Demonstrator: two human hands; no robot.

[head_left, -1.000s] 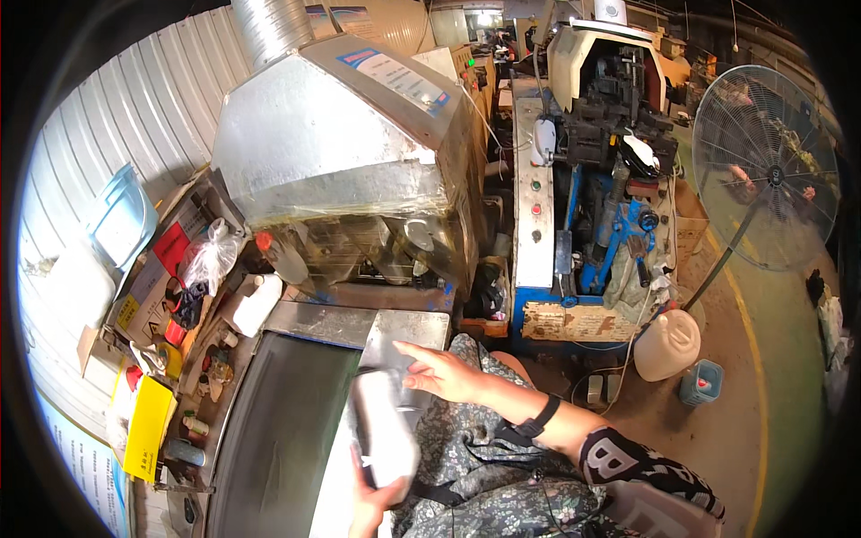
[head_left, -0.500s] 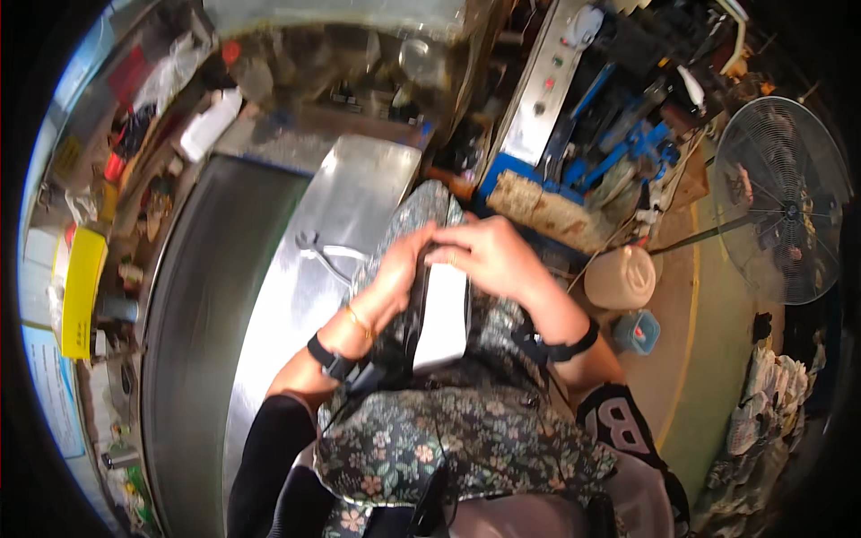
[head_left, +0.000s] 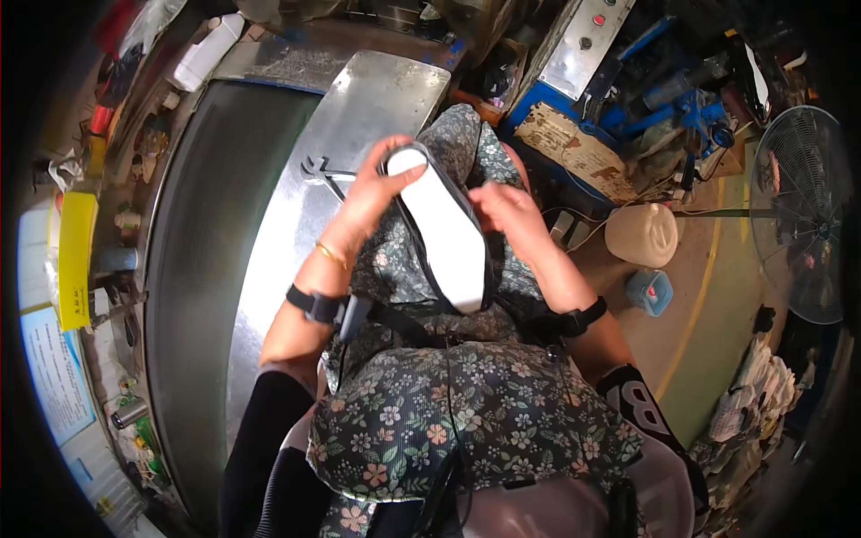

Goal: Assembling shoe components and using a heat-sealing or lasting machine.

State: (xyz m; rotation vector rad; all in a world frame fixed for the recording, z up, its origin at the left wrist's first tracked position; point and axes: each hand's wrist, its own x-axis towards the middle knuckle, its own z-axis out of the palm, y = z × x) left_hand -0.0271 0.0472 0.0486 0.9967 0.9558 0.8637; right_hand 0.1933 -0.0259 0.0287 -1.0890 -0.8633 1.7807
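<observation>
Cluttered workshop; a long steel counter (head_left: 296, 224) runs away from the seated person on their left, blue machinery (head_left: 664, 99) beyond, a standing fan (head_left: 798, 211) and a pale plastic jug (head_left: 641, 233) on the floor to the right; a white bottle (head_left: 204, 54) lies at the counter's far end

Both hands are raised over the lap, above a flowered apron (head_left: 466, 412); between them a white shoe sole (head_left: 444, 229) with a dark rim, flat white face toward the camera; its long axis runs from the far left down toward the body on the right

Left hand (head_left: 372, 193): grip pressed around the far, rounded end of the sole, thumb across the white face; right hand (head_left: 507, 211): fingers pinching the dark rim on the sole's right edge, about midway along; both hands touch it, the left carrying the far end; the near end rests free against the apron

A bent wire hook (head_left: 321, 170) lies on the counter just beside the left hand, untouched
</observation>
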